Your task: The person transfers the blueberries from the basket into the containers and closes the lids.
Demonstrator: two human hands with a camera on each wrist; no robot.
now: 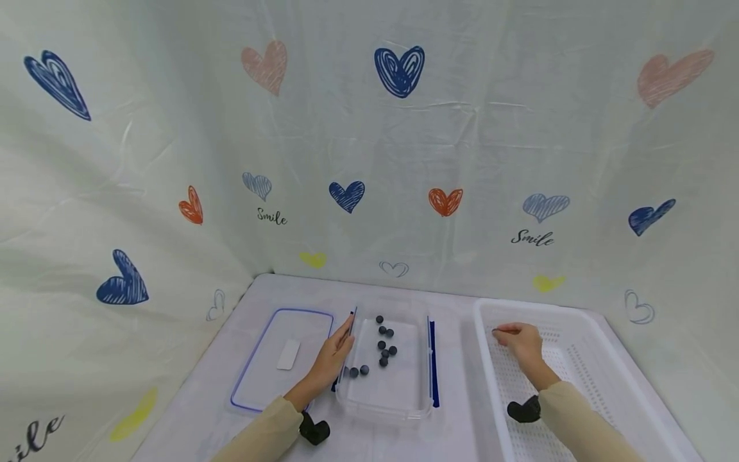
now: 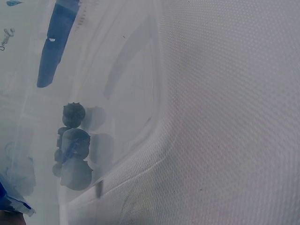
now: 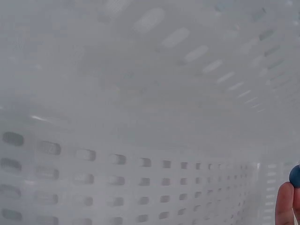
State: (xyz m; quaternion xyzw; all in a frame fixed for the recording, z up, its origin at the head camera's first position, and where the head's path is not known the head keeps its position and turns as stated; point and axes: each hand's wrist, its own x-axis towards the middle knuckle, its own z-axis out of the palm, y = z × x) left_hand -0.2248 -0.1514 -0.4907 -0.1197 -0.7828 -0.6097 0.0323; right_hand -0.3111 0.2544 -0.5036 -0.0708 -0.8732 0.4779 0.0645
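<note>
Left hand: the left hand (image 1: pixel 333 357) rests against the left wall of the clear box (image 1: pixel 404 410), fingers fairly straight and laid along the rim; it holds nothing that can be seen.
Right hand: the right hand (image 1: pixel 521 342) sits inside the white basket (image 1: pixel 606 333) near its far left corner, fingers curled together. In the right wrist view a fingertip (image 3: pixel 284 206) presses against a small dark blue ball (image 3: pixel 295 176) at the picture's edge, so the hand pinches one ball.
Balls: a loose group of dark balls (image 1: pixel 385 343) lies on the floor of the clear box, most toward its far half, two nearer the left hand. The left wrist view shows several of them (image 2: pixel 74 140) through the cloudy wall.
Clear box: it stands on the table (image 1: pixel 185 410) between the lid and the basket, with blue clips on its sides.
Lid: the blue-edged lid (image 1: pixel 254 378) lies flat just left of the box, beside the left hand.
Basket: white and perforated, it stands to the right of the box.
Backdrop: cloth with printed hearts (image 1: pixel 398 69).
</note>
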